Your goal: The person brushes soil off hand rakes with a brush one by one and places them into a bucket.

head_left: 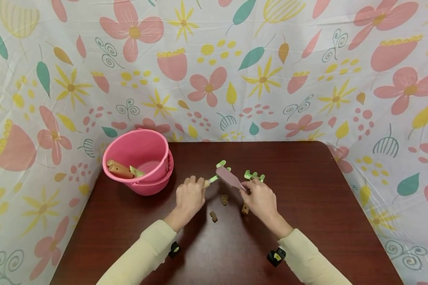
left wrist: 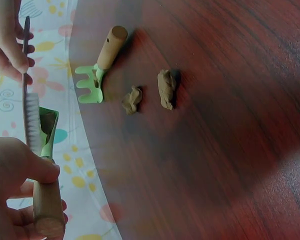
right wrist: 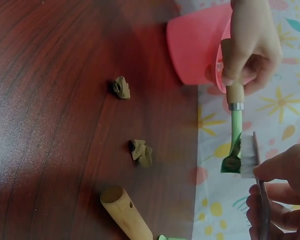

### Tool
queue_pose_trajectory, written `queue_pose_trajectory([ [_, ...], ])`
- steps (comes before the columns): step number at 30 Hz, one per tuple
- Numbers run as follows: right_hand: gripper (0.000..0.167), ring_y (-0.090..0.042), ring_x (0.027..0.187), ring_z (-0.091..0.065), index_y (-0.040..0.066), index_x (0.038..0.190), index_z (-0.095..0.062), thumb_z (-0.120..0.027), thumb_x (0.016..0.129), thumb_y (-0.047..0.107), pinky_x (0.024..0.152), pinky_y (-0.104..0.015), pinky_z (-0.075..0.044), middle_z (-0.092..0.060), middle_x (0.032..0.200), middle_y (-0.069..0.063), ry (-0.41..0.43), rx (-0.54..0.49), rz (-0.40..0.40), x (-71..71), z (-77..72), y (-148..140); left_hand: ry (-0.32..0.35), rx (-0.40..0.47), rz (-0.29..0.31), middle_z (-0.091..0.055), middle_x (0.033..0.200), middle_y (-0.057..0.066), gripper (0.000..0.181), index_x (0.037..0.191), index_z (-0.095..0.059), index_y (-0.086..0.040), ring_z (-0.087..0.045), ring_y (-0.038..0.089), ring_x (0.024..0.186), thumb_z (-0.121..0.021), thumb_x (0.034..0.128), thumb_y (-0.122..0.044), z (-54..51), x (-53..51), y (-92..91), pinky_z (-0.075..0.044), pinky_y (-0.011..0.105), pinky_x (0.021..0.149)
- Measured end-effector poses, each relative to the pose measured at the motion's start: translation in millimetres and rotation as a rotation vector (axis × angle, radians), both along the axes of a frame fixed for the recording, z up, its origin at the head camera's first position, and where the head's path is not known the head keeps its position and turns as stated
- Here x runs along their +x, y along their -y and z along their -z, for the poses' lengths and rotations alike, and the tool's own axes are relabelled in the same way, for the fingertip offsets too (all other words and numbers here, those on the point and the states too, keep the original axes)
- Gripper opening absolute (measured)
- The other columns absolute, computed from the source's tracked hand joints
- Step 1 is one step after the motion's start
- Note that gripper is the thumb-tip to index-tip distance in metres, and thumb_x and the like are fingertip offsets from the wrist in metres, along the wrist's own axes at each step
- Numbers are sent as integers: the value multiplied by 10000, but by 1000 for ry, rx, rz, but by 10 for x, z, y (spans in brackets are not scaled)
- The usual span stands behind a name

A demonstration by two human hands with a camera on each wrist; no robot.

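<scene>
My left hand [head_left: 190, 196] grips the wooden handle of a small green garden tool [right wrist: 236, 125]. Brown matter clings to its green head. In my right hand [head_left: 262, 198] is a brush [head_left: 229, 177] with a mauve back and white bristles [left wrist: 33, 120], pinched between thumb and fingers. The bristles are against the tool's head, above the table. Beneath the right hand, a green hand rake [left wrist: 92, 85] with a wooden handle lies on the table; the hand covers part of it in the head view. Two brown clay-like lumps, one farther [head_left: 224, 199] and one nearer [head_left: 213, 216], lie between the hands.
Stacked pink buckets [head_left: 151, 187] stand at the table's back left, with wooden-handled tools [head_left: 120, 170] inside. The dark wooden table [head_left: 299, 166] meets a flower-patterned cloth [head_left: 207, 47] behind and at both sides. Each wrist carries a small black camera [head_left: 276, 257].
</scene>
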State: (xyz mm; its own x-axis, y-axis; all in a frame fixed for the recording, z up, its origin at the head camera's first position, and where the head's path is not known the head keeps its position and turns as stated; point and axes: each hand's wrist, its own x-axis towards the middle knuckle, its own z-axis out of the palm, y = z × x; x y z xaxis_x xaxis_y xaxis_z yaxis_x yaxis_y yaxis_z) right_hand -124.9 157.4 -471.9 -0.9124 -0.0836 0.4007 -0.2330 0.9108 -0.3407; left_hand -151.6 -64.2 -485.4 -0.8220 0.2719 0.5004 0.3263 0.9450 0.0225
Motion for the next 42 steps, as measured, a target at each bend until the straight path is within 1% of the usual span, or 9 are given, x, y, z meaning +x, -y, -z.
queue_pose_trajectory([
  [3,178,-118,523,-481,151,916,-733,-719,743,190,411,-291,-381,-607,754,-15,19,4,-5,17,5,-13,10,5,-14,-536,681,58,209,772,-619,-116,-553,228,609,-765,662,-219,-6,-14,23,-439,331,433],
  [9,178,-121,542,-493,168,921,-732,-722,746,203,420,-288,-385,-609,766,-6,47,15,-5,58,13,-32,2,3,-31,-543,683,68,199,773,-626,-108,-561,236,616,-762,663,-204,-9,-42,66,-439,328,430],
  [15,168,-110,530,-457,171,902,-731,-725,736,195,418,-293,-374,-573,715,-3,47,13,-9,98,21,-46,17,1,-65,-543,693,68,202,773,-623,-109,-566,233,634,-760,667,-212,-7,-77,109,-441,334,427],
  [18,155,-113,538,-472,174,883,-733,-727,729,193,427,-301,-389,-568,704,9,34,21,-9,111,43,-61,23,14,-78,-544,696,71,205,775,-621,-107,-572,237,643,-762,665,-208,-12,-96,128,-450,344,427],
  [24,154,-122,562,-509,172,872,-734,-735,719,186,446,-314,-416,-591,726,29,13,21,-16,124,100,-106,41,34,-74,-539,695,73,200,782,-617,-108,-576,241,653,-756,676,-204,-29,-115,136,-460,354,433],
  [32,186,-160,598,-544,162,895,-727,-746,710,173,460,-331,-430,-616,772,8,-22,22,-22,127,117,-143,101,36,-76,-539,701,69,207,810,-627,-111,-576,238,662,-756,687,-218,-38,-100,133,-464,357,443],
  [35,200,-154,594,-529,159,916,-723,-749,718,177,454,-322,-420,-614,779,1,-32,14,-32,119,105,-134,122,40,-72,-537,705,69,206,824,-629,-112,-571,236,658,-751,697,-220,-37,-92,126,-463,354,445],
  [38,207,-145,586,-512,161,936,-719,-744,730,176,441,-304,-402,-612,782,-3,-37,0,-39,103,86,-103,127,43,-57,-534,701,70,202,824,-628,-110,-565,233,644,-748,702,-220,-30,-71,110,-460,350,441],
  [42,206,-141,583,-512,170,950,-714,-730,745,178,428,-292,-388,-617,795,-4,-36,-19,-33,69,63,-42,99,44,-33,-535,689,66,210,801,-627,-108,-562,234,624,-762,680,-214,-10,-39,76,-456,348,435],
])
